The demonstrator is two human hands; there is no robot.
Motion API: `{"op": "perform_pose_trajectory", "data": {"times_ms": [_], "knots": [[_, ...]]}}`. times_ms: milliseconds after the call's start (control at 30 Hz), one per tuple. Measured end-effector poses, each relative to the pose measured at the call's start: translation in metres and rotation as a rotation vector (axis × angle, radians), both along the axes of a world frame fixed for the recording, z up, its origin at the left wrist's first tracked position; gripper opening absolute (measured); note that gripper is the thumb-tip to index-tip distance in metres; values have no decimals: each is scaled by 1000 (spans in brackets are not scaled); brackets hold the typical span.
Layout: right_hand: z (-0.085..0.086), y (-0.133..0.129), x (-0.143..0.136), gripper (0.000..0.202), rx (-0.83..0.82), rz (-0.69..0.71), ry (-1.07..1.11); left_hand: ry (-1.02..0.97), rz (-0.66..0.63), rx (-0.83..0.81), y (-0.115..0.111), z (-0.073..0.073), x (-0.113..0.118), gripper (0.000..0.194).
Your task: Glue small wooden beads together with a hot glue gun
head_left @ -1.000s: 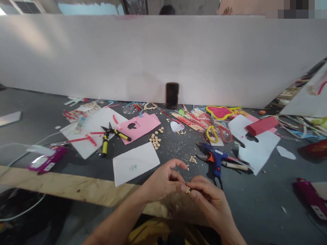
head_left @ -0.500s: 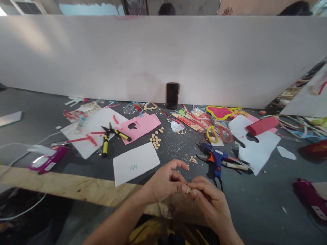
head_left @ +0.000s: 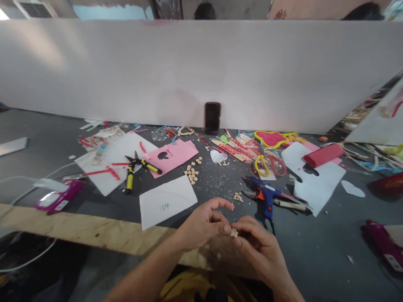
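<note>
A small knobbly beige cluster (head_left: 234, 233) sits between my fingertips above the table's near edge. My right hand (head_left: 260, 247) pinches it between thumb and index finger. My left hand (head_left: 204, 224) meets its left side with thumb and bent fingers, while the left index finger arches forward above it. Beyond my hands lie loose little beige pieces (head_left: 238, 196) in a small heap. More beige clusters (head_left: 191, 173) are grouped beside a white card (head_left: 168, 202) with green writing. To the right, a blue glue gun (head_left: 268, 193) lies on the grey table.
Yellow-handled pliers (head_left: 129, 178) lie beside pink paper (head_left: 173, 157) on the left. A phone (head_left: 213, 117) leans on the white partition (head_left: 176, 71). Scissors (head_left: 262, 165) and red-patterned sticks (head_left: 234, 150) lie at the back. White cut paper (head_left: 317, 184) and a red block (head_left: 323, 155) are at right.
The beige cluster has turned slightly and shifted a little to the right between my fingertips. Both hands have stayed nearly in place; the things on the table have not moved.
</note>
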State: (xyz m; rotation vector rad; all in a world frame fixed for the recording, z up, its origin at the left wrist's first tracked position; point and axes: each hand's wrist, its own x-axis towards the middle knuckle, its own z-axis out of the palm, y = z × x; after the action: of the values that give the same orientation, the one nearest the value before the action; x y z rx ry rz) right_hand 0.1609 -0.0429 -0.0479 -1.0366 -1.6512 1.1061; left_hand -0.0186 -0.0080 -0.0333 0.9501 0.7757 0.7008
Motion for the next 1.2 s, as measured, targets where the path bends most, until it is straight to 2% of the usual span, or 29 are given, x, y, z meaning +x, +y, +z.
{"op": "perform_pose_trajectory", "data": {"times_ms": [100,367,767,967,1100,1200], "knots": [[-2,-1,0,16,24,-49,6,-2,55,-15,-2,2,1,43],[0,-1,-1,13,8,-23,7,-52,78,-69,-5,-1,4,49],[2,-3,-2,11,29,6,12,-125,27,-135,-7,0,5,60],[-1,-1,-1,19,138,-74,-92,-91,81,-97,-8,1,6,61],[0,0,-2,23,206,-78,-149,-57,117,-89,-10,-1,8,60],[2,0,-2,29,239,-61,-187,-52,94,-102,-10,-1,8,60]]}}
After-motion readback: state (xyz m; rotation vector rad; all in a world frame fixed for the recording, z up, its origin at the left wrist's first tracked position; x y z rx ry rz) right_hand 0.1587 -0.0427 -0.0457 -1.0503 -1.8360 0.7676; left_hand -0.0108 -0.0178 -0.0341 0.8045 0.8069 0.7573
